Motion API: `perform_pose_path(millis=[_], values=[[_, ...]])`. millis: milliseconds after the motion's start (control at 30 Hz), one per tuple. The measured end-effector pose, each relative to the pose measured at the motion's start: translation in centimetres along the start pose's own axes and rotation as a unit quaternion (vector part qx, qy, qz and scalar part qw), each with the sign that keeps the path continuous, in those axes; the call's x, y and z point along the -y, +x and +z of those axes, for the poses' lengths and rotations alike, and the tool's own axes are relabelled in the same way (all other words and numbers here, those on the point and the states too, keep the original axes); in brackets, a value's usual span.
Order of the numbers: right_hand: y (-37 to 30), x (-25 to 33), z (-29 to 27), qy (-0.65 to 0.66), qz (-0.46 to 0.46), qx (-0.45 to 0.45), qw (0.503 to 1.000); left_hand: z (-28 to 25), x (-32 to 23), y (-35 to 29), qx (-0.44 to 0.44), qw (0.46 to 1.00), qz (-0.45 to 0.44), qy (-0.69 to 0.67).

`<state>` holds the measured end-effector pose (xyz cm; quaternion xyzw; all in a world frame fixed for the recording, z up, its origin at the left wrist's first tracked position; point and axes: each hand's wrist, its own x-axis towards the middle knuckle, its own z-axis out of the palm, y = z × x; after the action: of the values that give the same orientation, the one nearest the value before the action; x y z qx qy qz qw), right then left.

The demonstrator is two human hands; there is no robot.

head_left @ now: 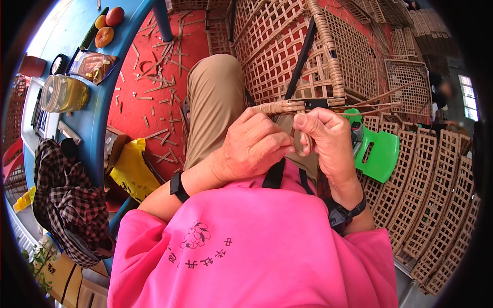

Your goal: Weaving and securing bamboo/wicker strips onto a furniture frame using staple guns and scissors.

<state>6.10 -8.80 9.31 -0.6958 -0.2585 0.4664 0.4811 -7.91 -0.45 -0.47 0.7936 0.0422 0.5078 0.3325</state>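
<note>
Evidently the work sits at the middle of the frame, where a tan cane strip [306,143] makes a small loop between the two hands, just below a wrapped rail [280,107] at the near edge of a big woven panel [287,51]. The right hand [328,131], right of centre, has its thumb and fingers closed in a pinch on the strip. The left hand [254,141], left of the loop, has its fingers curled in and bunched; what their tips hold is hidden, so I cannot tell whether they grip the strip too. Loose cane ends [380,107] stick out toward the right of the frame

The strip looks light and thin, springy along its length, and probably a bit slick on its smooth face. It should take a rounded bend well enough, but a sharp kink might split it, so it seems best held flat between thumb and forefinger, close to the rail, rather than out by a tail that can whip about. The panel itself looks stiff at its wrapped edges and more giving across the open weave; the rail is the sounder place to take hold of it
</note>
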Motion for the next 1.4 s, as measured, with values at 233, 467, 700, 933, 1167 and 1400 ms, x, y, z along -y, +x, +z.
perform_pose_path(millis=[233,467,700,933,1167,1400], values=[[0.0,0.9,0.2,0.054,0.056,0.000,0.997,-0.9,0.8,3.3,-0.058,0.954,-0.270,-0.115],[-2.0,1.0,-1.5,0.013,0.054,0.007,0.998,-0.9,2.1,5.0,0.071,0.892,-0.371,-0.248],[-1.2,-0.5,-0.6,0.062,-0.010,-0.051,0.997,-1.0,2.1,5.6,0.065,0.848,-0.448,-0.274],[-0.1,0.2,0.5,0.032,-0.073,-0.074,0.994,-1.5,2.8,6.2,0.101,0.816,-0.467,-0.325],[-0.9,1.0,-0.4,-0.173,-0.228,-0.079,0.955,-3.1,9.3,13.5,-0.040,0.879,-0.409,-0.240],[1.2,3.3,-1.0,-0.059,-0.264,-0.068,0.960,-1.6,9.5,17.6,0.065,0.921,-0.323,-0.206]])
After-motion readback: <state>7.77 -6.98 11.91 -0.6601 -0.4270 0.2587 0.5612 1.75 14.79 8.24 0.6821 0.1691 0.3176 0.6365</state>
